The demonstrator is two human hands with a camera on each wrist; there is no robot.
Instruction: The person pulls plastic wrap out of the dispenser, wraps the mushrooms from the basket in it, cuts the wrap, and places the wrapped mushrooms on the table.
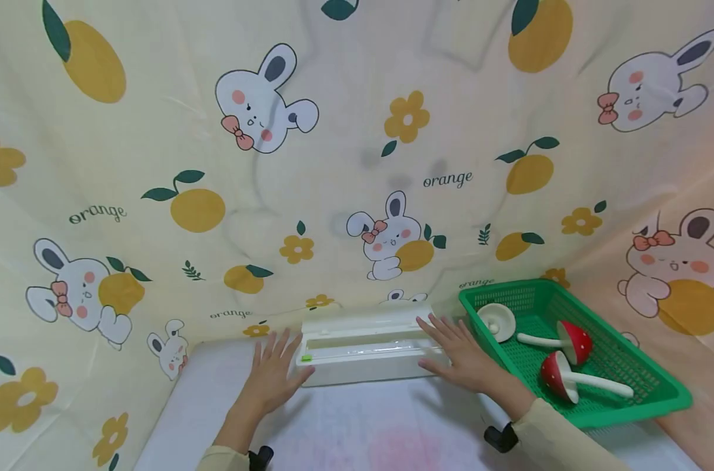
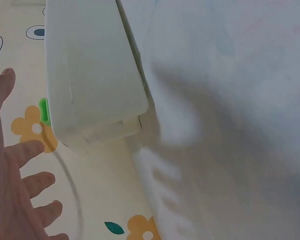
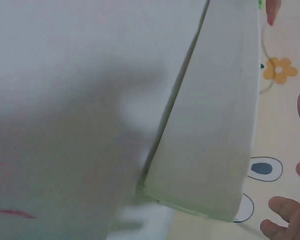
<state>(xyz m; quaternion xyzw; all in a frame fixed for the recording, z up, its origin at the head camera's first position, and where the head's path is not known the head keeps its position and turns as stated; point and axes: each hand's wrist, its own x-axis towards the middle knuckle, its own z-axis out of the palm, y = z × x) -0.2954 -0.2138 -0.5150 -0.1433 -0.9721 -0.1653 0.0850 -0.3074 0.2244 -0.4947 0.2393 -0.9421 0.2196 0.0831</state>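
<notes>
Behind a white surface [image 1: 339,428], one pale patterned cloth [image 1: 333,176]. At six o'clock on the surface, one white box [image 1: 363,373], with clear film [image 1: 380,347] along its top and one green tab [image 1: 306,358] at its nine o'clock end. At four o'clock, one green basket [image 1: 628,353], holding two red-capped mushrooms [image 1: 569,378] and one round white piece [image 1: 505,319]. Left hand [image 1: 271,376] by the box's nine o'clock end, right hand [image 1: 464,358] at its three o'clock end. On both, fingers [image 2: 39,183] spread wide, gripping nothing, apart from the box in both wrist views.
</notes>
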